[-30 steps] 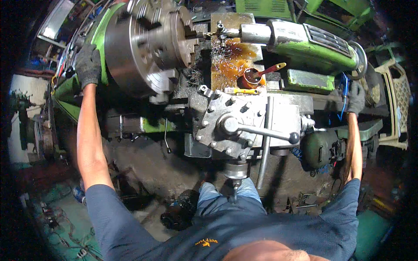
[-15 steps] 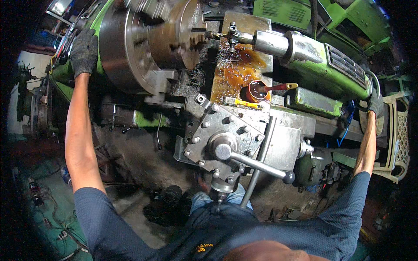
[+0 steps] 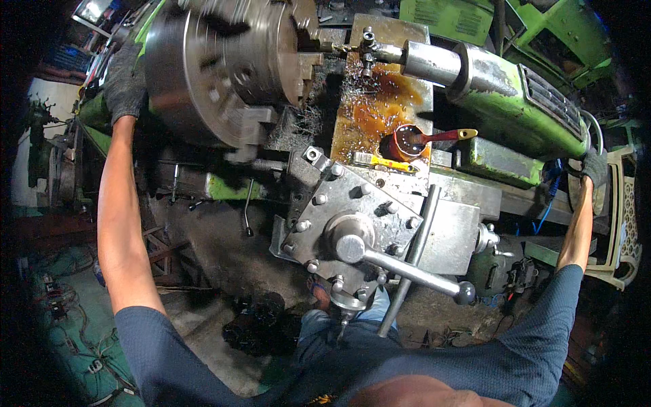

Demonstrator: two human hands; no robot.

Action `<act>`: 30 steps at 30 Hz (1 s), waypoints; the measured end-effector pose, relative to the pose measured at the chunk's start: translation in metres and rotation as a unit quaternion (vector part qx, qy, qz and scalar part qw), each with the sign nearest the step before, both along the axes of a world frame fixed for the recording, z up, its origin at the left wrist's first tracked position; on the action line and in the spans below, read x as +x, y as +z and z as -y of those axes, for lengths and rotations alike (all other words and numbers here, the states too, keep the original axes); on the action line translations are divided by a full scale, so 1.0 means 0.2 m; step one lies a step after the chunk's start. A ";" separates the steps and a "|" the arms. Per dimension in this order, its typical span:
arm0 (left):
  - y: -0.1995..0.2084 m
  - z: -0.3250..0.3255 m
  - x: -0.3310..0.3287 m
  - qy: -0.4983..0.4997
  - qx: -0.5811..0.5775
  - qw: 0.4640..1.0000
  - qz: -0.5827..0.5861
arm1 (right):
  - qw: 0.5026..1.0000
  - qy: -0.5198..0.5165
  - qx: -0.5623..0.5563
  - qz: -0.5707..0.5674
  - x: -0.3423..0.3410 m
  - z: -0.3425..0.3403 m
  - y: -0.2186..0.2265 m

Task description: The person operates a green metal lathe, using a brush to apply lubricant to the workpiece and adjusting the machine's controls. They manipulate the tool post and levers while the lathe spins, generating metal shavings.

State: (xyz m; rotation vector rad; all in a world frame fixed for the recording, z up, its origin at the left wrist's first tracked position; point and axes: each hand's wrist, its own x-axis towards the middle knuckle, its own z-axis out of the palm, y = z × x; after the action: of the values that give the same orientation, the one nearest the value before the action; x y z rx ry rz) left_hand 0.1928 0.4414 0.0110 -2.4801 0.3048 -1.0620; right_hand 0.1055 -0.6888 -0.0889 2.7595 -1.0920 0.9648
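Observation:
I stand at a green metal lathe. Its big steel chuck (image 3: 224,74) is motion-blurred and seems to spin, holding a thin workpiece (image 3: 332,46) that meets the tailstock (image 3: 475,74). My left hand (image 3: 125,85), in a dark glove, rests on the headstock left of the chuck. My right hand (image 3: 595,169), also gloved, grips the tailstock handwheel (image 3: 588,197) at the far right. Below the chuck sits the square tool post (image 3: 352,224) with its long lever handle (image 3: 413,275).
A red cup of dark oil with a red-and-yellow-handled brush (image 3: 413,141) stands on an oily tray (image 3: 380,115) strewn with metal chips. A yellow-handled tool (image 3: 386,163) lies by it. A pale plastic chair (image 3: 627,230) is at the right, cables and clutter on the floor at the left.
My head has come closer and lower over the lathe, so everything looks larger. Both hands stay where they were, the left on the headstock, the right at the tailstock end.

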 end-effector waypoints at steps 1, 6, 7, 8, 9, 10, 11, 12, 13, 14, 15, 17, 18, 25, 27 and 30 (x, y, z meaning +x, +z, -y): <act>-0.01 0.01 0.02 -0.007 0.015 1.000 0.010 | 1.000 -0.001 0.005 0.004 -0.03 0.03 0.00; -0.07 -0.05 -0.03 -0.028 -0.011 0.999 0.013 | 0.999 -0.003 0.030 -0.012 0.01 -0.02 -0.02; -0.04 -0.06 0.00 -0.055 -0.019 0.998 0.018 | 0.999 -0.029 0.023 -0.025 0.00 -0.02 -0.02; -0.02 -0.08 0.03 -0.081 -0.026 0.996 0.023 | 0.998 -0.055 0.017 -0.037 -0.02 -0.03 -0.01; -0.01 -0.13 -0.02 -0.078 -0.020 0.997 0.008 | 0.997 -0.053 0.008 -0.056 0.05 -0.09 -0.01; -0.03 -0.12 0.00 -0.078 -0.024 0.996 0.020 | 1.000 -0.022 -0.002 -0.023 0.02 -0.06 -0.01; -0.06 -0.09 0.02 -0.083 -0.030 0.996 0.032 | 1.000 0.005 -0.015 0.012 -0.04 0.02 -0.01; -0.06 -0.08 0.02 -0.081 -0.031 0.996 0.033 | 0.998 0.043 -0.022 0.043 -0.02 0.00 -0.02; -0.06 -0.08 0.00 -0.079 -0.031 0.996 0.034 | 0.999 0.021 -0.004 0.030 -0.02 -0.01 -0.03; -0.05 -0.07 -0.01 -0.081 -0.032 0.996 0.027 | 0.999 0.024 0.001 0.030 0.00 -0.03 -0.04; -0.04 -0.05 0.00 -0.087 -0.035 0.995 0.021 | 0.999 0.023 0.004 0.032 -0.01 -0.02 -0.04; -0.04 -0.01 -0.02 -0.059 -0.049 0.997 0.014 | 0.999 0.014 -0.008 0.031 -0.01 -0.01 -0.05; -0.04 0.01 -0.02 -0.045 -0.056 0.997 0.010 | 0.999 0.006 -0.022 0.028 0.00 0.00 -0.05; -0.03 -0.04 0.01 -0.023 0.010 0.999 0.023 | 0.997 -0.002 -0.071 -0.002 0.03 0.19 -0.12; -0.03 -0.08 0.01 -0.052 0.003 0.998 0.018 | 0.992 0.059 -0.105 0.043 0.01 0.30 -0.15; -0.06 -0.07 0.02 -0.044 -0.019 0.999 0.014 | 0.991 0.063 -0.102 0.057 0.00 0.30 -0.14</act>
State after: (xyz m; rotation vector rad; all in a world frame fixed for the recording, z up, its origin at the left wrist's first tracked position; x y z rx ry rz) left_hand 0.1963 0.4555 -0.0002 -2.5033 0.3929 -1.1465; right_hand 0.1060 -0.7481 -0.1168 2.6607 -0.7875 1.1890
